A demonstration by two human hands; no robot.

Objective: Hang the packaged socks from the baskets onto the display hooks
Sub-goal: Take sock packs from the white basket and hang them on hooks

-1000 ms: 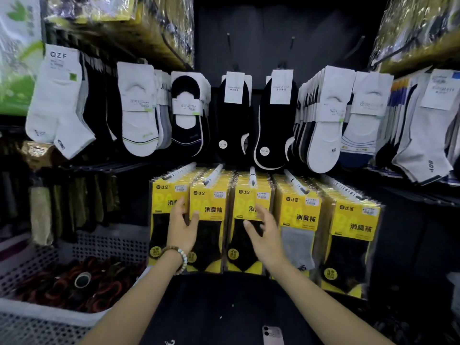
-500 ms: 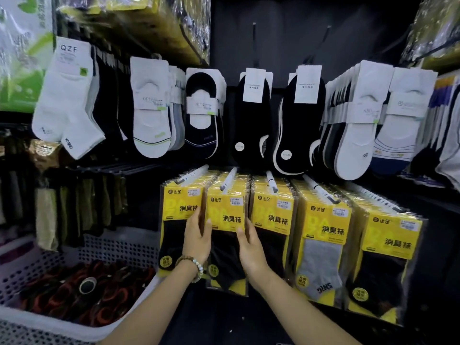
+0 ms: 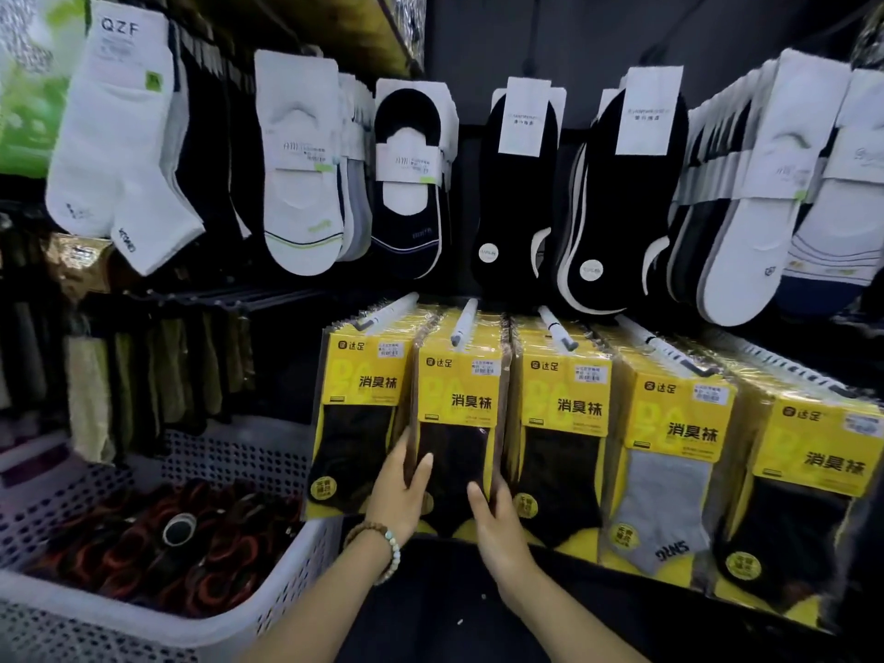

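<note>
Dark shelving at a sock stand is filled by two hanging rows: loose white and black low-cut socks (image 3: 521, 193) are carried above, and five stacks of yellow packaged socks (image 3: 679, 423) are strung below on white-tipped display hooks (image 3: 557, 330). The front pack (image 3: 459, 404) of the second stack from the left is held at its lower part by both hands. The left hand (image 3: 399, 495) is clamped on the pack's left edge, thumb laid on the clear front and fingers tucked behind. The right hand (image 3: 497, 514) is closed on the right edge in the same manner. The pack's top edge is seen right at the tip of its hook (image 3: 463, 325), though whether the hook passes through the hanger hole cannot be told. A beaded bracelet (image 3: 382, 550) is worn on the left wrist. At lower left, a white perforated basket (image 3: 287, 605) is set just beside the yellow stacks, and dark bundles with red-orange bands (image 3: 158, 538) are piled inside it. Olive and beige socks (image 3: 95, 390) are hung in shadow behind the basket.
</note>
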